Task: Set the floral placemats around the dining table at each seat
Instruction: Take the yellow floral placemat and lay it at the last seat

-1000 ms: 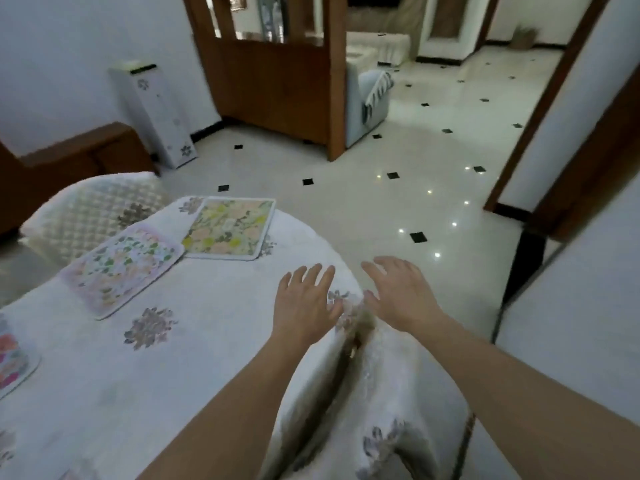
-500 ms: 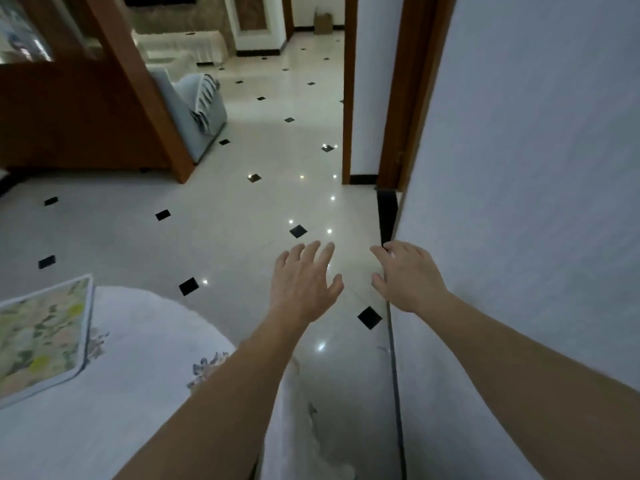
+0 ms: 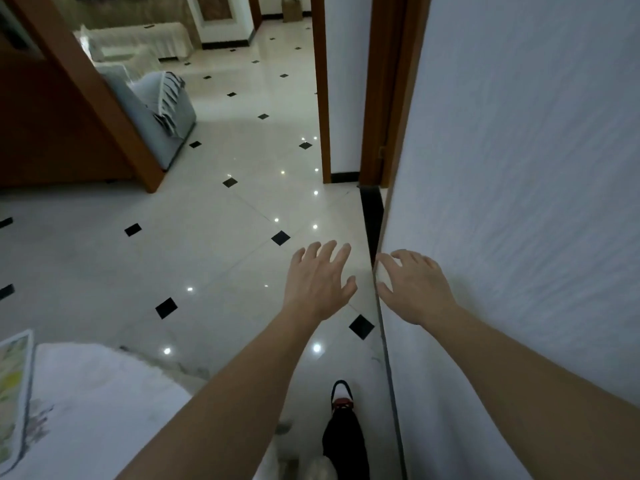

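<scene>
Only the edge of one floral placemat [image 3: 14, 386] shows at the far left, lying on the dining table [image 3: 104, 403] with its white cloth. My left hand [image 3: 320, 280] is stretched out over the tiled floor, fingers spread, holding nothing. My right hand [image 3: 414, 287] is beside it in front of the white wall, fingers relaxed and empty. Both hands are well to the right of the table and touch nothing.
A white wall [image 3: 519, 202] runs close along the right, with a wooden door frame [image 3: 381, 98] beyond it. My foot in a dark shoe [image 3: 343, 400] is on the glossy floor. A wooden partition [image 3: 86, 98] and a grey sofa [image 3: 162, 112] stand at the back left.
My view has swung right, away from the table; most placemats have left the frame. Both hands have lifted off the tablecloth and now hang over the floor by the wall.
</scene>
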{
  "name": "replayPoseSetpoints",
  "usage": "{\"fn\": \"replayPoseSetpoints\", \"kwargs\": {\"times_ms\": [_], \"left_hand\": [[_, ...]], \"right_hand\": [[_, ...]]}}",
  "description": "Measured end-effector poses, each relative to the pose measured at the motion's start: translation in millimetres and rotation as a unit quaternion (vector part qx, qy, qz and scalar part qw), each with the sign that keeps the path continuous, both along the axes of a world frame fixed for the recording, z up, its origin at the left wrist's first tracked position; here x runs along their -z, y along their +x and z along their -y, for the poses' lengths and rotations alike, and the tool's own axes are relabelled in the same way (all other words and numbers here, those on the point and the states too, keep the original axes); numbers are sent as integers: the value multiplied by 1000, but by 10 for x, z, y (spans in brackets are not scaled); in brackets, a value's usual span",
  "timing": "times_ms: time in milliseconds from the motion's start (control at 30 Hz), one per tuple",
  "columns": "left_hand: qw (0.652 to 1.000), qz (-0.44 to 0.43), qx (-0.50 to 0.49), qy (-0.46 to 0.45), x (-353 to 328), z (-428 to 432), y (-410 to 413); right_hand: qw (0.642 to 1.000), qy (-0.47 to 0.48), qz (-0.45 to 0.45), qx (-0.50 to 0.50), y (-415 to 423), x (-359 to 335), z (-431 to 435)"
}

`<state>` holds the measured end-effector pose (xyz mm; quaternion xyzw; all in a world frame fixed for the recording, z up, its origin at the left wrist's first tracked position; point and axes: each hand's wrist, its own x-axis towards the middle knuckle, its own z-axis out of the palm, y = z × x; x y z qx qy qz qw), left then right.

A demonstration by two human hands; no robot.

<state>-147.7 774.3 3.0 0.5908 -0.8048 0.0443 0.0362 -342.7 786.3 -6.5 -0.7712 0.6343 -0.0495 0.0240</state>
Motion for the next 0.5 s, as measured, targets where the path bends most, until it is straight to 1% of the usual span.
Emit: {"fn": "replayPoseSetpoints", "kwargs": {"times_ms": [200, 500], "left_hand": [[1000, 9, 6, 9, 81, 772, 137], [999, -18, -15, 32, 219, 1921, 370]], "right_hand": [[1000, 20, -11, 12, -7, 96, 593], [999, 31, -11, -4, 201, 63, 1812]]}}
